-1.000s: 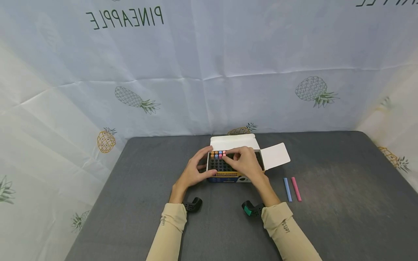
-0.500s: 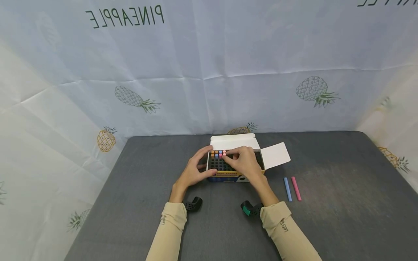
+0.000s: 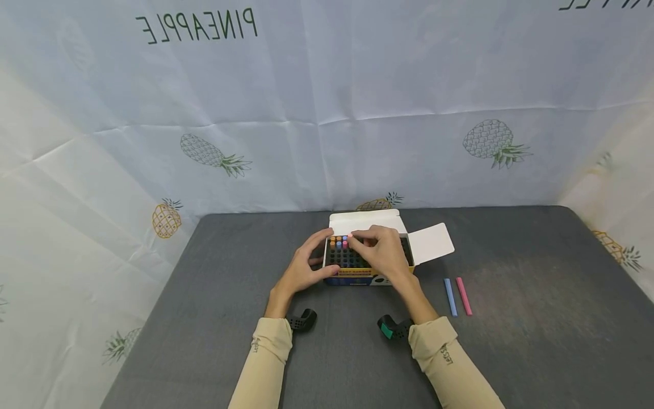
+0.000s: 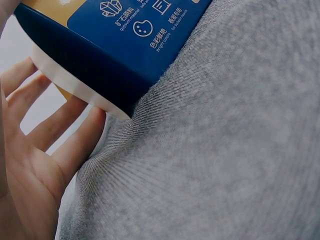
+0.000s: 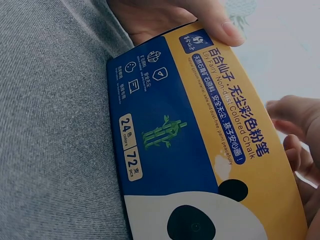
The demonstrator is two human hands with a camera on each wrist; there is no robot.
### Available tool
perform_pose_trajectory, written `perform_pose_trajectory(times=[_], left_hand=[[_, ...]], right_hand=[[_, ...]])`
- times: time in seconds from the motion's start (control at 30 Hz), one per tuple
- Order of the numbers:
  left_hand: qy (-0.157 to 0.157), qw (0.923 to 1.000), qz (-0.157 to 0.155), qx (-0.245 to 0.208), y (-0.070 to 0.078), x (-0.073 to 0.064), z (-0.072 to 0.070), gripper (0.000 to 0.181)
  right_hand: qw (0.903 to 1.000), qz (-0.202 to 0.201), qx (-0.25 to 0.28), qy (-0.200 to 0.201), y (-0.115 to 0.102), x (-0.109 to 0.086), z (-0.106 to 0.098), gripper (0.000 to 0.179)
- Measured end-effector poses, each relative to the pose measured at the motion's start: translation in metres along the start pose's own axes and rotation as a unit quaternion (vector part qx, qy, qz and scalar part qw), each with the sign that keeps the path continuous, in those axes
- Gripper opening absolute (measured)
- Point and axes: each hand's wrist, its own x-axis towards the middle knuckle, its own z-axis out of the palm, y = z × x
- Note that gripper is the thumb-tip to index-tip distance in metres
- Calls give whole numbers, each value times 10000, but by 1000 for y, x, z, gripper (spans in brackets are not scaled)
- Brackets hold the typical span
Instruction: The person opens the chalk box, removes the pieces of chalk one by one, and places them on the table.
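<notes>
An open chalk box [image 3: 357, 280], blue and yellow with a printed panda, stands near the back of the table. My left hand [image 3: 301, 272] holds its left end, thumb on the front face and fingers along the side, as the left wrist view also shows behind the box [image 4: 110, 50]. Inside is a black holder with rows of holes; several orange, blue and pink chalk sticks [image 3: 335, 242] stand in its back left corner. Over the holder my right hand [image 3: 385, 255] pinches a light pink chalk stick [image 3: 349, 236] between thumb and forefinger. Its lower part is hidden by the fingers.
A blue chalk stick [image 3: 450, 297] and a pink chalk stick [image 3: 464, 296] lie on the grey table [image 3: 214, 341], right of the right wrist. The box's white lid [image 3: 365, 222] is folded back and a white side flap [image 3: 431, 244] sticks out right. A pineapple-print curtain hangs behind.
The right thumb and fingertips have risen slightly and shifted left at the pink sticks' column. One light pink end now shows above the fingertips instead of two. The left hand stays put.
</notes>
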Motion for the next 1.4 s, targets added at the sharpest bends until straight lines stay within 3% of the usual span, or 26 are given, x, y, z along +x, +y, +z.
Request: perform_pose_trajectory(times=[0.1,0.23,0.3,0.67,1.1,1.4], left_hand=[[27,10000,10,45,-17,3,3,76],[98,9999,66,6,-40,5,6,78],[120,9999,103,-61,-42,5,6,77],[68,10000,1,11,-40,6,8,77],[112,9999,81,-26,-42,3,6,77],[117,9999,79,77,-42,3,5,77]], right_hand=[[9999,97,97,54,-1,1,0,19],[9993,332,-87,-174,-1,2,0,23],[9984,431,-214,-292,-1,2,0,23],[9976,445,-259,-461,0,3,0,22],[9953,294,808,-440,1,6,-7,19],[9915,331,1197,-380,-6,6,-16,25]])
